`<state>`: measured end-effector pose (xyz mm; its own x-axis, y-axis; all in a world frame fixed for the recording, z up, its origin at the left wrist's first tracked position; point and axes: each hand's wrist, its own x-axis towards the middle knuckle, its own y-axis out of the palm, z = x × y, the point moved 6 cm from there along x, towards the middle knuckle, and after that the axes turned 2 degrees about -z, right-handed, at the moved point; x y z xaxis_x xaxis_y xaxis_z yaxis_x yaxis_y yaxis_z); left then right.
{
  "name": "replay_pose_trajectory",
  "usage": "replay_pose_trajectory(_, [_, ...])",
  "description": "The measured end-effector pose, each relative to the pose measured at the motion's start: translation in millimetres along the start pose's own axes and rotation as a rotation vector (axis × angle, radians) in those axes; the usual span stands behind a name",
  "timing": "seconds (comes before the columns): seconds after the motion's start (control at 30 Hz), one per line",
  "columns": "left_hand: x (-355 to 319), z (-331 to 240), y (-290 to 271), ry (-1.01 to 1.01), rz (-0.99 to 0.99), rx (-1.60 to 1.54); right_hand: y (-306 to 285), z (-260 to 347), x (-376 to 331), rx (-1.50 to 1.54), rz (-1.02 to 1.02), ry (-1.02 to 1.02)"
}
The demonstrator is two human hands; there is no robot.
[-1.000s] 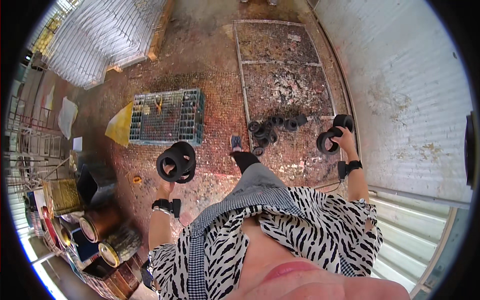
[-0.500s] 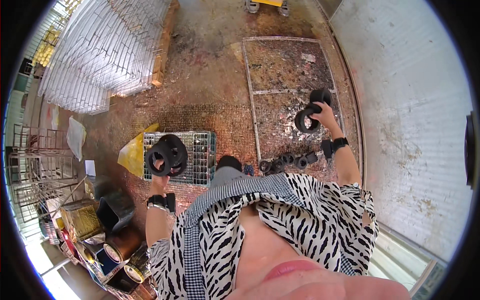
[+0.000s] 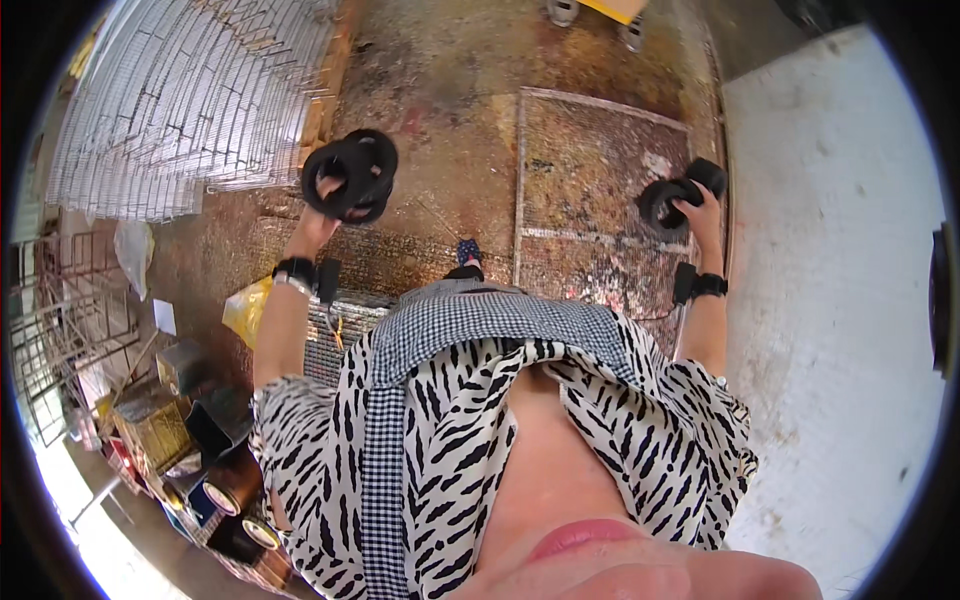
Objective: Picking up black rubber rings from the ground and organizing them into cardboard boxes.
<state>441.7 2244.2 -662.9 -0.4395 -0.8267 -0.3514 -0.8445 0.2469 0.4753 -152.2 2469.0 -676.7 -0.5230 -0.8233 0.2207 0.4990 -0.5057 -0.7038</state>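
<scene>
Several thick black tyre-like rings (image 3: 357, 180) are bunched in my left hand (image 3: 317, 225). Its fingers pass through the hole of one ring and wrap round it. Out to the right, my right hand (image 3: 704, 212) is closed on more black rings (image 3: 655, 206), with one turned edge-on beyond the fingers. Both bunches are held in the air over the floor, arms spread wide. Each wrist wears a black band with a small dark box.
Wire racks (image 3: 190, 110) stand stacked at the far left. A flat metal-framed grating (image 3: 590, 235) lies on the stained floor. A pale wall (image 3: 820, 270) runs along the right. A plastic crate (image 3: 350, 312) is partly hidden by my body. Yellow-edged equipment (image 3: 615, 8) stands far ahead.
My left hand has lifted its rings up and forward, away from the crate. My right hand has shifted right with its rings. The view has moved forward, and a foot now shows ahead.
</scene>
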Motion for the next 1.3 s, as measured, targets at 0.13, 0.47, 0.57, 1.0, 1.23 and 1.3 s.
replay_pose_trajectory(0.13, [60.6,8.5,-69.1,-0.042,-0.063,0.039,32.3,-12.6,-8.6,0.143,-0.042,0.135])
replay_pose_trajectory(0.47, [121.0,70.9,-43.8,-0.179,-0.041,-0.041,-46.0,-78.9,4.8,0.304,-0.381,0.259])
replay_pose_trajectory(0.57, [118.0,100.0,68.7,-0.053,0.013,-0.121,-130.9,-112.5,72.5,0.347,-0.399,0.163])
replay_pose_trajectory(1.0, [88.4,146.9,294.6,-0.144,-0.039,0.048,-300.3,-92.3,217.7,0.613,-0.182,-0.144])
replay_pose_trajectory(1.23, [114.3,118.7,298.7,-0.24,0.093,0.038,-251.9,-3.7,244.7,1.469,0.317,-0.515])
replay_pose_trajectory(1.3, [108.1,116.9,344.0,-0.202,0.071,0.101,-281.4,-26.3,263.3,0.692,-0.124,-0.062])
